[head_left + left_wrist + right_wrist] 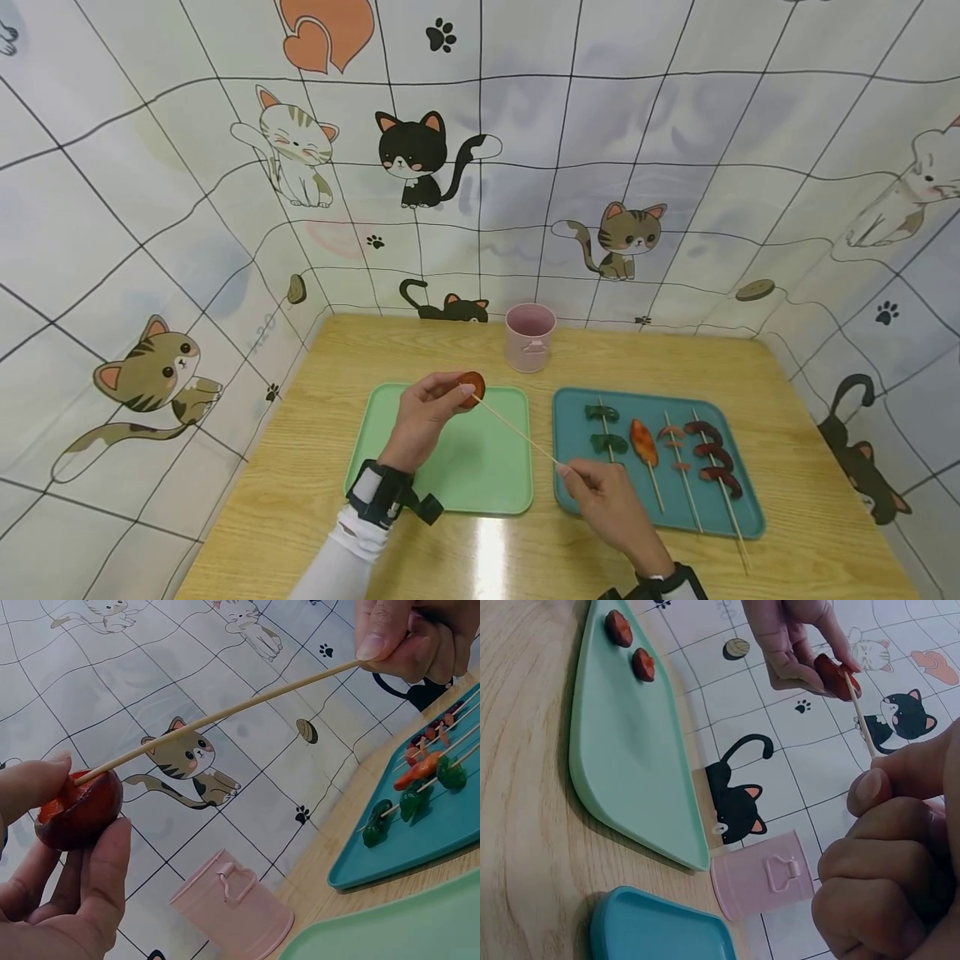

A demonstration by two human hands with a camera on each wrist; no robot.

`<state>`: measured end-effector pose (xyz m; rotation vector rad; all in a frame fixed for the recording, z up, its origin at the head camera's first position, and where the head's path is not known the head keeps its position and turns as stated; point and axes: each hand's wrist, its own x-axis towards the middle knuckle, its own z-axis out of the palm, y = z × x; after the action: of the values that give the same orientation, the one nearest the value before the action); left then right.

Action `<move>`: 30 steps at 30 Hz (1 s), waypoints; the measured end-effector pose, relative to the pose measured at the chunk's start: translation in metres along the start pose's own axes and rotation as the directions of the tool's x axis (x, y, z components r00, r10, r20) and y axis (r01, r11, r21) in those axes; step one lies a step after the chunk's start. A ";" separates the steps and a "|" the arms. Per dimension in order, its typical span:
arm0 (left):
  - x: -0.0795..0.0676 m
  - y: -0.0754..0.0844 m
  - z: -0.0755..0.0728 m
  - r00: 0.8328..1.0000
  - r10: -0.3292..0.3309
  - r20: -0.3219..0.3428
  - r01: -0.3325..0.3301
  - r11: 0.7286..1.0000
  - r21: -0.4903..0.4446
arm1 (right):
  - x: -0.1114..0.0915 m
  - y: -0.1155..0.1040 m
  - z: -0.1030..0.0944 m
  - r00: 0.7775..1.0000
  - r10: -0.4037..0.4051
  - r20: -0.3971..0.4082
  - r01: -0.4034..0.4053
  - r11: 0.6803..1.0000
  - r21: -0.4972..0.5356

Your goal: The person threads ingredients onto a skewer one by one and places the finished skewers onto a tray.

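My left hand (422, 421) pinches a rounded, dark-skinned food piece with red flesh (94, 814) between thumb and fingers, above the light green tray (480, 475). A thin wooden skewer (517, 432) has its far end at the piece's red face, beside the left thumb; how deep it goes in is hidden. Its other end is gripped by my right hand (613, 504), fingers curled, over the left edge of the teal tray (570, 421). In the right wrist view, two similar dark red pieces (643, 665) lie on the green tray.
Skewers with green pepper pieces (609, 443), an orange-red piece (643, 442), small pinkish pieces (675, 443) and curled dark red pieces (712, 452) lie on the teal tray, some sticking past its front edge. Behind the trays stands a pink cup (527, 350), close to the cat-patterned wall covering.
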<state>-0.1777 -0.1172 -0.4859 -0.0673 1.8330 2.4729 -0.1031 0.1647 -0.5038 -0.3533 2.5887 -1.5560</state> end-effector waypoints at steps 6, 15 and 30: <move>-0.002 -0.006 0.002 1.000 0.002 -0.007 -0.002 1.000 -0.006 | -0.002 0.004 0.005 0.999 -0.026 -0.022 0.025 1.000 -0.014; -0.007 -0.014 0.008 0.999 -0.011 0.034 0.010 0.999 0.038 | 0.001 0.003 0.013 0.999 -0.039 -0.029 0.039 0.999 -0.017; -0.012 -0.025 0.013 1.000 -0.016 0.025 0.016 0.999 0.028 | 0.000 0.007 0.016 0.992 -0.097 -0.079 0.091 0.993 -0.073</move>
<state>-0.1637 -0.0981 -0.5056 -0.0490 1.8494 2.4253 -0.1004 0.1541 -0.5179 -0.4323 2.7317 -1.5435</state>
